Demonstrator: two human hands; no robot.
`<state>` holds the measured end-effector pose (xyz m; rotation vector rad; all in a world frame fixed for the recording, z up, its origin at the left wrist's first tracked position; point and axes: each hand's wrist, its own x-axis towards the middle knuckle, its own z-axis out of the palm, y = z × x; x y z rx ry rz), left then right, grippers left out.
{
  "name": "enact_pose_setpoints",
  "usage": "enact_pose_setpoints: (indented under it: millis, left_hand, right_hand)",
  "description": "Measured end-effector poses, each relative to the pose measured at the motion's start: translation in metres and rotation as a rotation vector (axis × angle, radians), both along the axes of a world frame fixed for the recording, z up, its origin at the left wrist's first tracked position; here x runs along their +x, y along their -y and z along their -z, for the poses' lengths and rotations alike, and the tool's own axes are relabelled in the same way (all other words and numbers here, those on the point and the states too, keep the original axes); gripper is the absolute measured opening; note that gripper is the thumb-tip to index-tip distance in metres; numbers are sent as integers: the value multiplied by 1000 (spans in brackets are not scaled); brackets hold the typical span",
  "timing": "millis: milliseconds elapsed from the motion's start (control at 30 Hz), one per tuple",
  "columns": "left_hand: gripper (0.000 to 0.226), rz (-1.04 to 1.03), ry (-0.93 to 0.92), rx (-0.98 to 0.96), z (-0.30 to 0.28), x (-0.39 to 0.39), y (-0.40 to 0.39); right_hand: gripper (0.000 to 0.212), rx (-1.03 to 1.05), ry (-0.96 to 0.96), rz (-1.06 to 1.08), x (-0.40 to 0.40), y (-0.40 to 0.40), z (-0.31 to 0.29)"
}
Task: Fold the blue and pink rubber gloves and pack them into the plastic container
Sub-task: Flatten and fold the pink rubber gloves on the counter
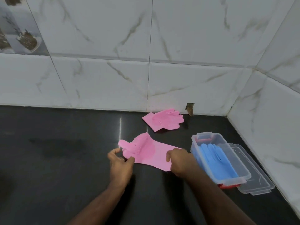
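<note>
While our left hand pinches the finger end of the near pink glove at frame centre, its fingers closed on the rubber, our right hand presses the cuff end flat against the black desk, fingers curled down rather than gripping, probably to anchor it for a fold. Blue gloves already lie in the clear plastic container at right, its lid alongside, and the second pink glove waits flat near the tiled wall above centre.
</note>
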<state>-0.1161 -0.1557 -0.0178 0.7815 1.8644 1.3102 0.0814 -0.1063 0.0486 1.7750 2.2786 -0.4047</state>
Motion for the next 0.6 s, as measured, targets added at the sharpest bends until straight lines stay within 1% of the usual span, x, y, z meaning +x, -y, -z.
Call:
enact_pose_setpoints:
  millis: [67, 167, 233, 300, 367, 433, 500, 600]
  left_hand:
    - [52, 64, -167, 65, 5, -5, 4]
    - [42, 294, -539, 109, 7, -12, 3]
    - [45, 423, -810, 59, 8, -16, -1]
    - [48, 503, -1004, -8, 8, -19, -6]
    - [50, 567, -1095, -94, 8, -20, -11]
    - [48, 644, -1136, -177, 9, -22, -15]
    - [42, 690, -1151, -233, 9, -26, -20]
    - [32, 710, -1182, -231, 9, -29, -26]
  right_hand:
    - [43, -6, -52, 11, -1, 4, 10]
    - [45, -22, -184, 48, -4, 10, 25]
    - [45, -54, -251, 55, -5, 15, 32]
    - [43, -51, -245, 29, -5, 19, 39]
    - [42, -21, -230, 30, -3, 20, 45]
    - [42, -40, -198, 48, -3, 16, 46]
    - [45, -121, -136, 64, -5, 8, 43]
    - [51, -218, -67, 79, -10, -3, 40]
